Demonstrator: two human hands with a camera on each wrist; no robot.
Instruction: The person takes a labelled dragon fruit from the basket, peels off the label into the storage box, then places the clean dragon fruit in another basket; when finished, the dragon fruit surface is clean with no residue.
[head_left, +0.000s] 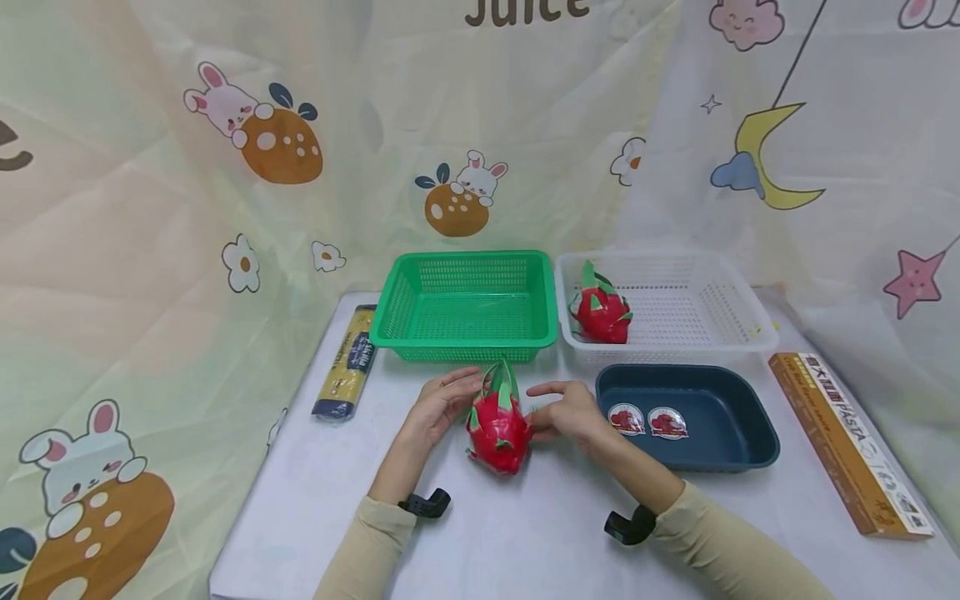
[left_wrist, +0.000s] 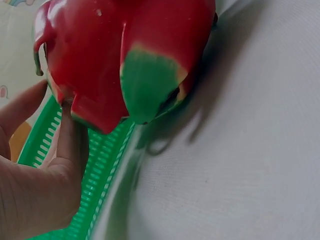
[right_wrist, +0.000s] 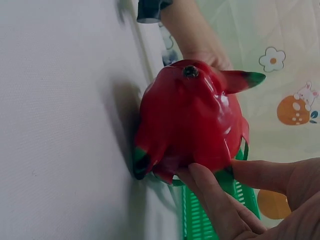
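A shiny red dragon fruit (head_left: pixel 498 429) with green-tipped scales is between my hands, in front of the green basket, its leafy end toward the basket. My left hand (head_left: pixel 442 402) holds it at the left; in the left wrist view the thumb and fingers (left_wrist: pixel 70 140) meet its side. On the right, my right hand (head_left: pixel 568 410) pinches it, with thumb and fingers (right_wrist: pixel 210 190) at a scale in the right wrist view. Whether the fruit (right_wrist: pixel 192 115) bears on the white tabletop (head_left: pixel 450 533) or hangs just above it, I cannot tell.
Behind stand a green basket (head_left: pixel 465 343) and a white basket (head_left: pixel 675 343) holding another dragon fruit (head_left: pixel 602 315). A dark blue tray (head_left: pixel 720 450) with two round stickers sits right of my right hand. A yellow-and-blue packet (head_left: pixel 347 367) lies left, a brown pasta box (head_left: pixel 840 450) far right.
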